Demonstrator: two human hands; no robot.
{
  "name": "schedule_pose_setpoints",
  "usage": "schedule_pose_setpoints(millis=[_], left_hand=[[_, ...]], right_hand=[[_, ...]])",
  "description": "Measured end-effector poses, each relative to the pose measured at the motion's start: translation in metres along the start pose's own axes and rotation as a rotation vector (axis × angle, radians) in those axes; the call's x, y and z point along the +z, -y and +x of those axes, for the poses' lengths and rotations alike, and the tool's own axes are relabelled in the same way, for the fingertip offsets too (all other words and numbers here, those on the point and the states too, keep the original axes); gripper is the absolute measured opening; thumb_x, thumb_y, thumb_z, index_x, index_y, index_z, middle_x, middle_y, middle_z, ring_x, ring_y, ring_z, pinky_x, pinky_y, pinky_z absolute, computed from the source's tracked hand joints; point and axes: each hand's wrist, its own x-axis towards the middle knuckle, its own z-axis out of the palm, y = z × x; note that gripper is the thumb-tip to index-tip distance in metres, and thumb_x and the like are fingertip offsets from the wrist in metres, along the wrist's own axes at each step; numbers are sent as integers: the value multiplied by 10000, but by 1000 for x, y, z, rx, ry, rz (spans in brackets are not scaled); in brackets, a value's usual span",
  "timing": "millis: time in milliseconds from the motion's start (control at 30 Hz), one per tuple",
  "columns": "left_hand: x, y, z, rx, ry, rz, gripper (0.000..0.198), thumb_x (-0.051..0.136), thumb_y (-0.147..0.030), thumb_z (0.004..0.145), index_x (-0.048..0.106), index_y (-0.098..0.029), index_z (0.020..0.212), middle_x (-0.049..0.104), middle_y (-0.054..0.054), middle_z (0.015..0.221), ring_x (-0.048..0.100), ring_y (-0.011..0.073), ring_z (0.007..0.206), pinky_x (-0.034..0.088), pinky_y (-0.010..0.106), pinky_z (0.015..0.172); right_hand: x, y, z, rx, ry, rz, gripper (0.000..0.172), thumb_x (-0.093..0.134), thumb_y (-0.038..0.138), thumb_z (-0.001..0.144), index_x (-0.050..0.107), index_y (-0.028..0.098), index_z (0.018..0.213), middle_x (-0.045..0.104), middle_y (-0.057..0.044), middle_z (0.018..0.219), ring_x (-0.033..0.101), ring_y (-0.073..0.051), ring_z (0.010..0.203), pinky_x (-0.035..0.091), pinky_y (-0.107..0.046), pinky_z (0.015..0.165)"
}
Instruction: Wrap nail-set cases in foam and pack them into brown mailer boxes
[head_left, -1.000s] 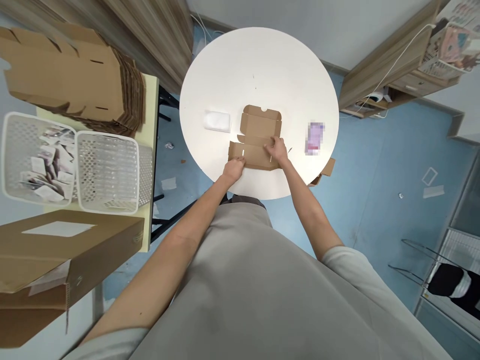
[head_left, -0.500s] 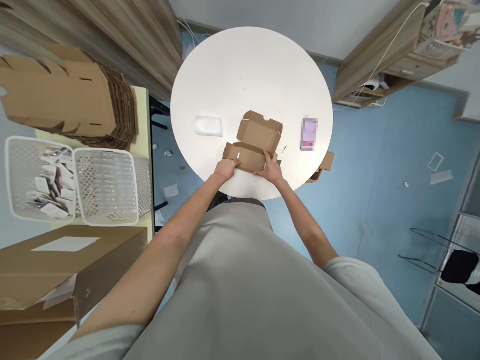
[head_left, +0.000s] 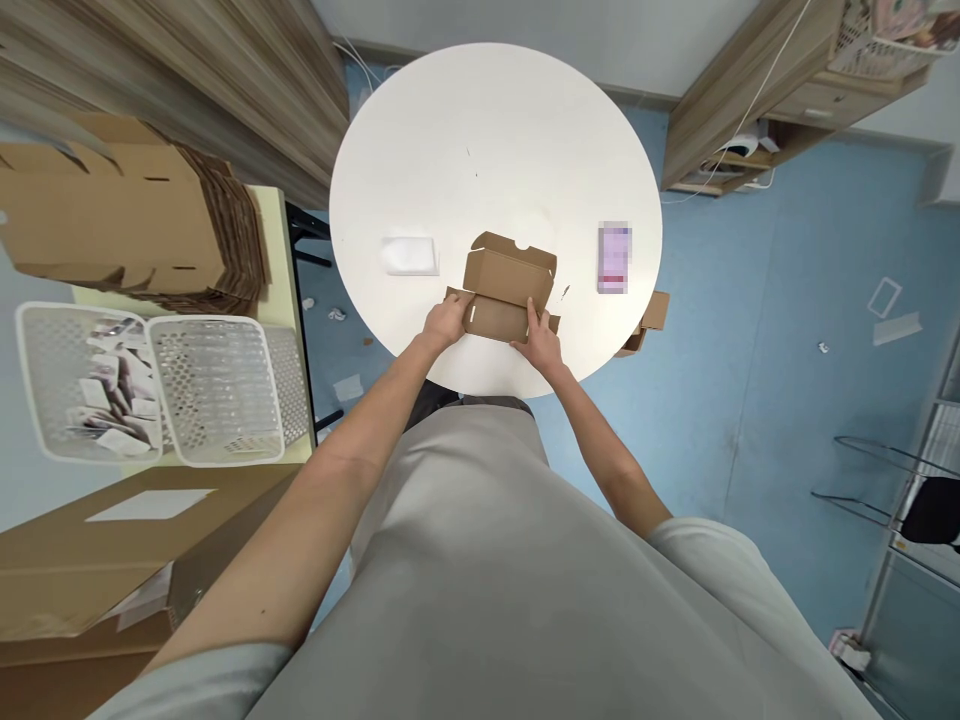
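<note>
One round white table (head_left: 495, 130), seen from above. On it, three loose things: one half-folded cardboard box (head_left: 504, 285) at the 6 o'clock edge, one white pad (head_left: 409, 255) at its 9 o'clock, one purple packet (head_left: 614, 257), blurred, at its 3 o'clock. Both lie well apart from the box.

Two hands on the box. Left hand (head_left: 445, 322) grasps the near-left corner flap, fingers curled onto the cardboard. Right hand (head_left: 538, 340) presses the near-right end, fingers against the front wall. The box rests on the tabletop, back panel raised, lid flap with a notch tilted up at 12 o'clock.

One more cardboard scrap (head_left: 649, 320) juts out under the table rim at 4 o'clock.

Side table at 9 o'clock: one stack of flat cardboard blanks (head_left: 127, 225), two white mesh baskets (head_left: 217, 390) side by side, the left one holding small packets, count unclear. One large carton (head_left: 97, 560) nearer, at 8 o'clock.
</note>
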Motion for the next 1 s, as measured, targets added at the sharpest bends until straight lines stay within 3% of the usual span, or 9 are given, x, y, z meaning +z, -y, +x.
schedule_pose_setpoints(millis=[133,233,300,367,467,567,633,767,1000], left_hand=[[3,-8,-13,33,52,62,706,539,-103,961,556,-246,1653,666,202,1462,678,413,1330,585,525,1072],[9,-12,-25,16,-30,47,646,474,-114,1012,565,-257,1636,636,194,1542,569,407,1481,538,555,1160],[13,-11,-29,-1,-144,23,652,571,-166,1012,530,-241,1659,531,206,1684,440,418,1613,445,584,1274],[17,-8,-30,-79,-234,-30,817,720,-217,959,425,-194,1721,434,244,1760,367,442,1667,388,596,1322],[19,-1,-26,-280,-234,-169,964,839,-254,899,358,-127,1725,528,286,1681,505,440,1583,453,549,1271],[18,1,-25,-388,-133,-322,685,837,-327,935,567,-155,1541,733,207,1456,696,372,1377,540,464,1153],[19,-2,-29,-370,-96,-387,511,829,-437,952,677,-194,1376,797,150,1314,755,336,1244,575,430,1074],[24,-12,-41,-249,-151,-391,495,755,-625,978,744,-206,1240,782,148,1314,764,309,1171,589,406,1040],[26,-10,-42,-296,-137,-284,223,660,-384,1035,743,-211,1148,838,118,1203,769,291,1159,578,406,1065]], right_hand=[[0,-2,2,-25,2,-4,1209,831,422,991,5,313,1867,363,-267,1785,751,-418,1280,684,-565,1011],[0,-2,3,-42,29,7,1272,856,439,967,-43,332,1861,355,-260,1793,741,-419,1298,684,-561,1012],[-1,-2,3,-63,52,10,1299,871,409,951,-59,357,1857,362,-245,1798,739,-409,1301,683,-547,1012],[-2,-1,3,-82,72,4,1310,877,373,945,-66,370,1854,359,-237,1805,739,-404,1303,680,-535,1012],[-2,1,2,-87,90,-13,1313,883,349,943,-61,367,1855,341,-242,1815,743,-402,1293,674,-530,1019],[0,3,3,-85,93,-15,1312,889,339,939,-47,367,1857,340,-239,1814,739,-407,1304,669,-529,1028],[1,3,5,-86,99,-11,1314,888,338,937,-51,372,1856,327,-232,1822,726,-413,1331,669,-529,1030],[3,2,8,-86,111,1,1327,903,330,917,-30,359,1860,315,-230,1831,699,-425,1376,665,-532,1045],[5,-2,8,-119,81,31,1320,937,344,876,65,337,1867,328,-239,1836,733,-436,1305,673,-541,1020]])
